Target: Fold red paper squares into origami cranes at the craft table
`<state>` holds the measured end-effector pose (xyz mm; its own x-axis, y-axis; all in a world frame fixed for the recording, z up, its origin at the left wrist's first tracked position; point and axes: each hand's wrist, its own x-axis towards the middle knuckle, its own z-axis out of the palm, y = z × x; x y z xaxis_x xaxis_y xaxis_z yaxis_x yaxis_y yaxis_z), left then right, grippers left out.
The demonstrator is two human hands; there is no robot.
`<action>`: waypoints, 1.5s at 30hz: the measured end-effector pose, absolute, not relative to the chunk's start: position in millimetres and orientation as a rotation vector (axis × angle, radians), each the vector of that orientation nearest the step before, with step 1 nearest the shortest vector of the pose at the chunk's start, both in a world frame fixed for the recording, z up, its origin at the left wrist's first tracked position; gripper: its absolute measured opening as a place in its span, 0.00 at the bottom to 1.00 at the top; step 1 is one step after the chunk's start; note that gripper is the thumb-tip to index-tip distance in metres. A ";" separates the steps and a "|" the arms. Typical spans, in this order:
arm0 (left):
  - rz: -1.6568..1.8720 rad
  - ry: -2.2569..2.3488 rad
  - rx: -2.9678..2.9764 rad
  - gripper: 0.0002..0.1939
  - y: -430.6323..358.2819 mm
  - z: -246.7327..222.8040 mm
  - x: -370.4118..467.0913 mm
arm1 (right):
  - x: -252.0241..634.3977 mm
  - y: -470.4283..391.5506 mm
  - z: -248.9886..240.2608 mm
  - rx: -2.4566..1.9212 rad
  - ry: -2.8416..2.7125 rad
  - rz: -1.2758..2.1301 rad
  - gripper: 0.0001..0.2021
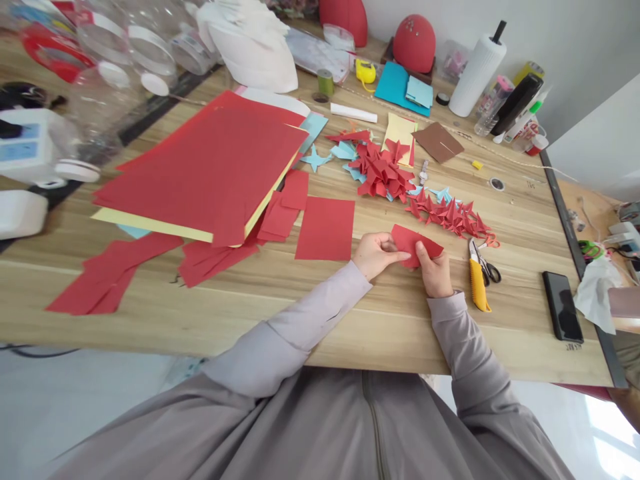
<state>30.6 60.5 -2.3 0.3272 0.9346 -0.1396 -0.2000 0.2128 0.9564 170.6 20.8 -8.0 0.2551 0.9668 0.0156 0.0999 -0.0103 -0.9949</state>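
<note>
Between my two hands, just above the wooden table, is a small piece of red paper (416, 243). My left hand (376, 255) pinches its left corner between thumb and fingers. On the right side, my right hand (434, 267) grips the paper with the thumb on top and the fingers hidden beneath. A flat red paper square (326, 229) lies left of my left hand. Beyond my hands sit a heap of folded red paper stars (383, 170) and a row of red folded pieces (450, 215), with some light blue ones among them.
Large red sheets (205, 167) and red strips (115, 273) cover the left. A yellow utility knife (479, 283), scissors (493, 272) and a phone (563, 305) lie to the right. Bottles, a tape measure (365, 71) and a white cylinder (477, 77) stand farther back. Another person's arm shows at the right edge.
</note>
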 end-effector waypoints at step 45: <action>1.121 0.835 0.802 0.23 65.1 1.6 30.2 | 169.1 18.1 -0.4 -1.382 -1.279 1.124 0.17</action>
